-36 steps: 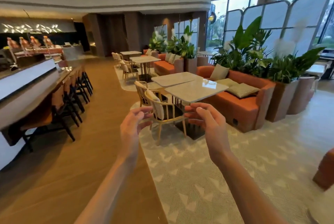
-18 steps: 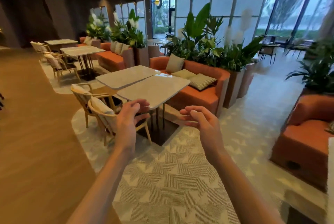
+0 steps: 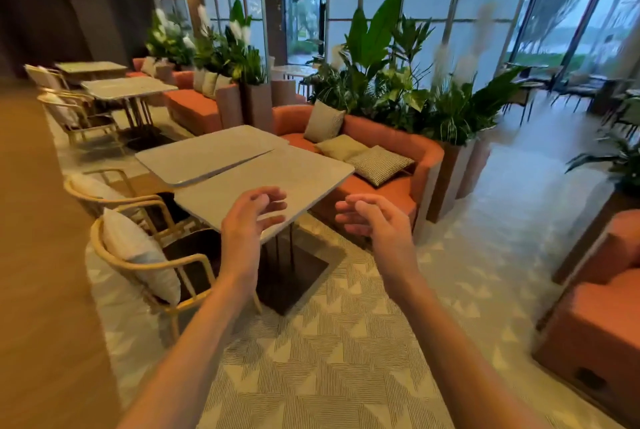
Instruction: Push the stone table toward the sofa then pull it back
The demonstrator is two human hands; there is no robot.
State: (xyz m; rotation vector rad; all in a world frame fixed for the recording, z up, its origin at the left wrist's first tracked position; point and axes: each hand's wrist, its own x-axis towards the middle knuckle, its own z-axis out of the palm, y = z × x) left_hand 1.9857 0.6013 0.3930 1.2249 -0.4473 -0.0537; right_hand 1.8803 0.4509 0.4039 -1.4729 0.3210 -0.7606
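Observation:
A square grey stone table (image 3: pixel 298 174) on a dark metal base stands in front of an orange sofa (image 3: pixel 391 148) with several cushions. A second grey table (image 3: pixel 204 153) sits edge to edge with it on the far left side. My left hand (image 3: pixel 251 220) is raised in front of the near corner of the stone table, fingers curled and apart, holding nothing. My right hand (image 3: pixel 375 220) is held up to the right of that corner, fingers loosely spread, also empty. Neither hand touches the table.
Two wooden armchairs (image 3: pixel 145 255) with white cushions stand on the table's left side. Tall planters (image 3: pixel 450 172) with green plants stand behind the sofa. Another orange seat (image 3: pixel 599 307) is at the right. Patterned carpet (image 3: pixel 329 359) lies underfoot, wooden floor on the left.
The view has swung right and moved closer to the stone table. Both hands stay raised and empty, now nearer the table's near corner.

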